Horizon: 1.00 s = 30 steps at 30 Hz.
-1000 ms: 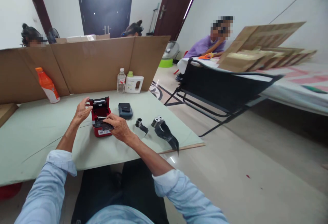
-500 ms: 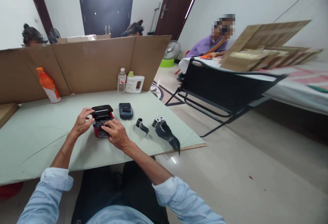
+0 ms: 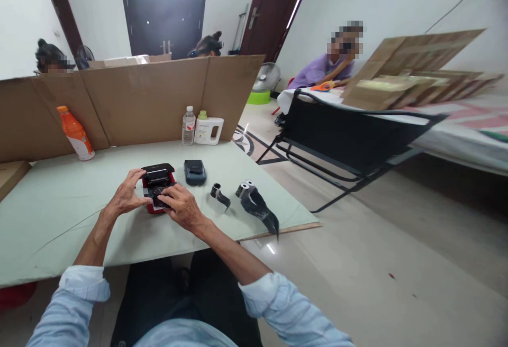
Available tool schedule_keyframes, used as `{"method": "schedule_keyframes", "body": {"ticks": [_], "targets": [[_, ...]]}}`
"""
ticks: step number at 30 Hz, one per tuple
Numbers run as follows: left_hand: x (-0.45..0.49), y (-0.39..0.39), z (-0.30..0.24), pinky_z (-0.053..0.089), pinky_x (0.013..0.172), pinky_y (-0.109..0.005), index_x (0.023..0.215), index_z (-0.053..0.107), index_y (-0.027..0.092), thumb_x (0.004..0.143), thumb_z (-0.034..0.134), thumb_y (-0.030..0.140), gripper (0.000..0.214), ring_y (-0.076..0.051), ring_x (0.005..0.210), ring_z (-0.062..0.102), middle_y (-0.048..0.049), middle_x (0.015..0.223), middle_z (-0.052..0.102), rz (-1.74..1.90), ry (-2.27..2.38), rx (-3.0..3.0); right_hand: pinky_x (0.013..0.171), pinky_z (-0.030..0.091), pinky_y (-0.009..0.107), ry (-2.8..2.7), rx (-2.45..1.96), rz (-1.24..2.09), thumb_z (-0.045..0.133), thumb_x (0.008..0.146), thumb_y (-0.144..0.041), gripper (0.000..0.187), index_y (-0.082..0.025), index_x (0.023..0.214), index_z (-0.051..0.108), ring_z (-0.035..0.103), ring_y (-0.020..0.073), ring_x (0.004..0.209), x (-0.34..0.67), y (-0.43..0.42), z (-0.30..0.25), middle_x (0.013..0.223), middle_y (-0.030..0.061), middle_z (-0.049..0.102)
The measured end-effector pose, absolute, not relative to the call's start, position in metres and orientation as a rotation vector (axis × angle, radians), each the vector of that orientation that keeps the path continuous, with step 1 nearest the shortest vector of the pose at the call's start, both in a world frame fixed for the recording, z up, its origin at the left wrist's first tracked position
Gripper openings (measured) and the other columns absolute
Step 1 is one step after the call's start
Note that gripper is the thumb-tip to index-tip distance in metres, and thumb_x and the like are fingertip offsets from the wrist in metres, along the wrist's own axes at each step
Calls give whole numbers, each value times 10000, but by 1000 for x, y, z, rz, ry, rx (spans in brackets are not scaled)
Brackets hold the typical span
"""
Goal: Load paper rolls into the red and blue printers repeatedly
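Note:
A small red and black label printer (image 3: 157, 182) sits on the pale green table (image 3: 59, 215), its lid lowered. My left hand (image 3: 126, 194) grips the printer's left side with curled fingers. My right hand (image 3: 179, 207) covers its front right part, fingers pressed down on it. A dark blue-grey device (image 3: 194, 172) lies just right of the printer. Two black ribbon rolls, a small one (image 3: 218, 193) and a larger one (image 3: 254, 202) with a loose tail hanging over the table's edge, lie further right.
A cardboard screen (image 3: 143, 98) stands along the table's back, with an orange bottle (image 3: 75, 133), a clear water bottle (image 3: 188, 125) and a white jug (image 3: 208, 127) before it. A black folding chair (image 3: 341, 135) stands to the right. Other people sit behind the screen and at a far table.
The printer's red lid, upright a second ago, has come down shut. My left hand moved from the lid's top to the printer's side; my right hand stays on its front.

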<state>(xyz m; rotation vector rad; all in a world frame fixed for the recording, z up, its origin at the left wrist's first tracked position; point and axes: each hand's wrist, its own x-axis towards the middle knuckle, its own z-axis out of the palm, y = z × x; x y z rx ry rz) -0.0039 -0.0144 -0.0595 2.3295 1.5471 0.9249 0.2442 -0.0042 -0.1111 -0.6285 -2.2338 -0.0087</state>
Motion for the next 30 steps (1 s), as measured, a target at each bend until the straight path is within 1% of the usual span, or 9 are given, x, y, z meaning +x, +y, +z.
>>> {"method": "schedule_keyframes", "body": {"ticks": [5, 8, 10, 13, 17, 20, 25, 27, 30], "targets": [[-10, -5, -55, 626, 922, -447, 1553, 448, 266, 635, 942, 403, 1051, -339, 1285, 627, -173, 1573, 456, 927, 1473, 2259, 838, 481, 399, -2232, -651, -1, 734, 920, -138, 245, -199, 1154, 772, 592, 260, 969, 242, -3, -111, 1113, 116, 738], [-14, 8, -56, 624, 810, -388, 1525, 473, 262, 765, 848, 440, 866, -299, 1190, 668, -165, 1512, 504, 1001, 1472, 2184, 838, 486, 400, -2239, -669, -10, 725, 905, -115, 270, -210, 1153, 772, 593, 260, 969, 240, -3, -111, 1110, 106, 740], [-12, 18, -57, 613, 778, -365, 1499, 488, 250, 782, 826, 408, 809, -264, 1099, 679, -141, 1428, 553, 1047, 1527, 2170, 845, 490, 400, -2243, -668, -6, 727, 886, -94, 297, -220, 1151, 771, 598, 259, 976, 239, -3, -112, 1114, 99, 740], [-1, 30, -58, 605, 861, -405, 1494, 471, 223, 673, 903, 347, 936, -251, 1043, 665, -117, 1351, 567, 1080, 1674, 2200, 854, 504, 403, -2241, -662, 23, 728, 868, -75, 329, -217, 1162, 769, 607, 263, 987, 238, 1, -112, 1111, 103, 738], [21, 37, -57, 578, 956, -447, 1452, 471, 216, 585, 942, 274, 988, -300, 1138, 646, -121, 1383, 529, 1012, 1920, 2179, 878, 527, 407, -2225, -676, 85, 715, 869, -66, 339, -221, 1165, 774, 622, 267, 1008, 238, 7, -110, 1113, 105, 735], [29, 36, -54, 578, 949, -444, 1368, 510, 221, 603, 917, 238, 867, -302, 1136, 646, -109, 1357, 534, 967, 2013, 2147, 881, 536, 402, -2223, -678, 89, 702, 879, -74, 337, -238, 1165, 774, 625, 260, 1006, 238, 8, -109, 1109, 97, 736], [20, 26, -51, 589, 945, -432, 1207, 590, 207, 779, 740, 222, 454, -255, 1059, 659, -83, 1223, 598, 996, 1815, 2217, 872, 526, 408, -2236, -641, 16, 703, 885, -82, 293, -228, 1129, 772, 613, 260, 992, 240, 0, -112, 1134, 100, 742], [14, 17, -53, 599, 936, -427, 1216, 611, 211, 819, 700, 246, 409, -256, 1092, 661, -86, 1229, 625, 995, 1704, 2236, 880, 523, 420, -2231, -635, 9, 711, 877, -75, 289, -222, 1118, 773, 607, 267, 994, 242, -2, -113, 1136, 105, 743], [5, 0, -57, 614, 926, -433, 1306, 627, 231, 824, 741, 337, 507, -302, 1261, 627, -118, 1391, 618, 963, 1579, 2241, 884, 516, 425, -2235, -637, 18, 716, 872, -68, 301, -233, 1117, 775, 602, 267, 994, 243, -3, -115, 1143, 103, 737]]}}
